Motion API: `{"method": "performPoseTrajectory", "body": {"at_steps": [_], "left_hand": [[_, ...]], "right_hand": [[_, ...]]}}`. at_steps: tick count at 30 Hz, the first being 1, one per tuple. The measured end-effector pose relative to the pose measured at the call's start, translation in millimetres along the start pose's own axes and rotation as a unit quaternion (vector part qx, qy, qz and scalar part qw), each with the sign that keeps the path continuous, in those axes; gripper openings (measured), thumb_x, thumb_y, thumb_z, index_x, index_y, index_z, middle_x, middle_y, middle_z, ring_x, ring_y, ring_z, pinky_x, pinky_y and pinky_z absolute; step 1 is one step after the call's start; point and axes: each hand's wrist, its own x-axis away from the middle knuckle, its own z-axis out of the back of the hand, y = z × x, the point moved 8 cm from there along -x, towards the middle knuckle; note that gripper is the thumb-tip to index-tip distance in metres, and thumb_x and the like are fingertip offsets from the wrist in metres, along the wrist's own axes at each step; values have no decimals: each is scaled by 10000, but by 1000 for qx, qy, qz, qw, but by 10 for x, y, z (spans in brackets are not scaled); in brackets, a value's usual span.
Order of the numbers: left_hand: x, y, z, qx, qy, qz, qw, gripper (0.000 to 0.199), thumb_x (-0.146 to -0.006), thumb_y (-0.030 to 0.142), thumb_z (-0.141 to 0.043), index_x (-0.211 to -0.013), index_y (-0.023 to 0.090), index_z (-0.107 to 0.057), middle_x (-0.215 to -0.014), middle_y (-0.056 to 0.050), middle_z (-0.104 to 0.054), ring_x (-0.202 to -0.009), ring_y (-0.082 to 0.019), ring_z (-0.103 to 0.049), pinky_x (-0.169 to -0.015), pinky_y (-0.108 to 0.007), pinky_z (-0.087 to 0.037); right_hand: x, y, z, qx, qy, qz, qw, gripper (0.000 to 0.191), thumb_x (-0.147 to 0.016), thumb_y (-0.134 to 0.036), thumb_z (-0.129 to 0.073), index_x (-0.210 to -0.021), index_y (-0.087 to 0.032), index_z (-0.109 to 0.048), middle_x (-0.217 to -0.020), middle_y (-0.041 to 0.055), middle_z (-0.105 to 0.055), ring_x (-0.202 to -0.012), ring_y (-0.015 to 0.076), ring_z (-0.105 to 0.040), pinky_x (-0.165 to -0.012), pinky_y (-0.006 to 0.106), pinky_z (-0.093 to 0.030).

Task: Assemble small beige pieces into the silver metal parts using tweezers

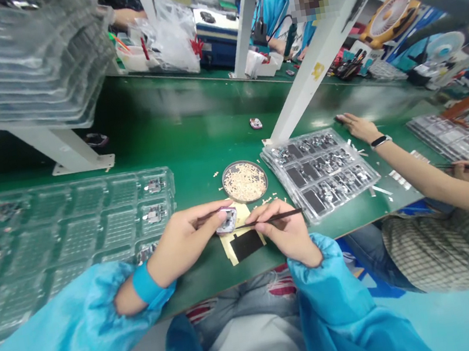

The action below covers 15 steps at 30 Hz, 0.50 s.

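Note:
Between its thumb and fingers, my left hand [189,239] grips a small squarish device housing [227,220] with a purple rim and a pale inside. My right hand [285,230] pinches dark tweezers [287,214], their tip at the right side of the housing; whether it touches cannot be made out. Below both hands lies a yellow sheet [231,253] with a black rectangular piece [248,245] on it. Just beyond the hands stands a round dish [245,181] of tiny cream and dark parts. A few similar bits are scattered on the green table beside it.
A clear compartment tray [76,215] with a few small assemblies lies left. Stacked trays [318,171] of parts sit right, near a co-worker's hand [359,127]. Tall stacked trays [22,72] rest on a raised shelf. A white post [314,62] rises from the table [180,113].

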Motion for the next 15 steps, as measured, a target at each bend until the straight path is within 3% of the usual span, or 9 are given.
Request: {"method": "performPoseTrajectory", "body": {"at_steps": [5,9,11,13,15], "left_hand": [[-15,-16,25,-15,4,54,998,538,-795,614,-706,-1123,190,-753,-1170,-90,-746,-1078,-319,-676,-968,-378,-551],[-4,-27,-4,28,-19,98,995,660,-682,633,-797,-1177,221,-654,-1112,-84,-754,-1027,-310,-696,-912,-355,-581],[2,-52,-28,64,-25,108,992,761,-601,624,-856,-1212,252,-595,-1169,-76,-735,-1025,-303,-701,-870,-327,-597],[10,-116,-51,63,-33,121,990,841,-569,630,-870,-1272,294,-553,-1217,-65,-721,-1012,-305,-709,-803,-320,-612],[2,-176,-31,-2,-32,114,993,801,-613,678,-816,-1283,312,-576,-1113,-51,-760,-925,-305,-729,-712,-326,-618]], "right_hand": [[65,47,51,-42,-12,-51,998,330,-820,-408,-789,-849,-195,-538,-935,76,-737,-843,188,-714,-769,354,-600],[206,-226,229,-56,-13,-45,997,362,-937,-534,-597,-819,-202,-515,-835,73,-718,-754,194,-691,-725,363,-578],[260,-458,460,-12,15,-27,999,430,-1010,-543,-427,-742,-212,-483,-758,66,-691,-690,191,-661,-698,358,-551],[290,-713,851,97,105,1,990,454,-1018,-541,-398,-716,-212,-482,-696,36,-643,-603,166,-595,-624,318,-501],[318,-948,1270,279,211,23,937,416,-987,-533,-493,-745,-200,-560,-672,12,-604,-590,151,-542,-592,285,-438]]}}
